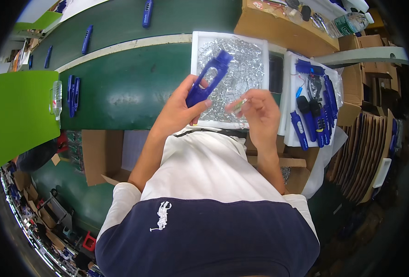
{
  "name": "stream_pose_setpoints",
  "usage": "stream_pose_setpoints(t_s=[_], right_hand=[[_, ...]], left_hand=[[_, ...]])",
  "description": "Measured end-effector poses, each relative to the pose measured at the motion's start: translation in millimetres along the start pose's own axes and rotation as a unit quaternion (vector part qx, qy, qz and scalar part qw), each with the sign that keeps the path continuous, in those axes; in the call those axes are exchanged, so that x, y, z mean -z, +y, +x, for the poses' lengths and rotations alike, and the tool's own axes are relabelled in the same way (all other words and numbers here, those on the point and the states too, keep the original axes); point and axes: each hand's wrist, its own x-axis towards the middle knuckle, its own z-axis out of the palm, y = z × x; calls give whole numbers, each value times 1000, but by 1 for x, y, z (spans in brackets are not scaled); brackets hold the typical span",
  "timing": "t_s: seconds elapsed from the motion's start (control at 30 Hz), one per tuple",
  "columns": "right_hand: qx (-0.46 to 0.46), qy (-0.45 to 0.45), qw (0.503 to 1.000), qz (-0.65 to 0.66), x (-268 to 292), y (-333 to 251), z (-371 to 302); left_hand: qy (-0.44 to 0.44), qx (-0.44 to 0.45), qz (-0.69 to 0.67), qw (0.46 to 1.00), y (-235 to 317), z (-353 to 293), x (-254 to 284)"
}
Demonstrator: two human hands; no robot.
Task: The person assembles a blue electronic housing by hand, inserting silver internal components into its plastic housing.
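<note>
My left hand (180,105) is closed round the lower end of a blue plastic microphone housing (217,68). The housing is tilted up to the right, with a long opening in its side. My right hand (263,113) pinches a small shiny piece (236,106), too blurred to tell its exact kind. Both hands are over a white foam tray (195,53) filled with small shiny metal pieces (248,60). A gap separates the housing from the right fingertips.
Right of the tray, a white foam box (288,92) holds blue microphones and parts. Two blue housings (74,96) lie left on the green table (121,87), near a green panel (22,115) and a clear bottle (57,99). Beyond runs a belt (181,18) carrying several blue housings.
</note>
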Motion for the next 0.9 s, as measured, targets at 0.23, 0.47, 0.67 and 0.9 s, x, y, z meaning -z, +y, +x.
stream_pose_setpoints(t_s=[0.23, 0.47, 0.67, 0.9], right_hand=[[188, 92, 966, -152, -19, 10, 39], [174, 127, 943, -255, -24, 28, 51], [159, 122, 941, -273, -18, 31, 48], [121, 101, 967, -199, -6, 39, 50]], left_hand=[[-37, 5, 18, 999, 3, -2, -8], [-37, 12, 40, 998, -2, 2, -7], [-31, 24, 84, 996, -7, 4, -9], [-53, 25, 79, 995, -11, 6, -14]])
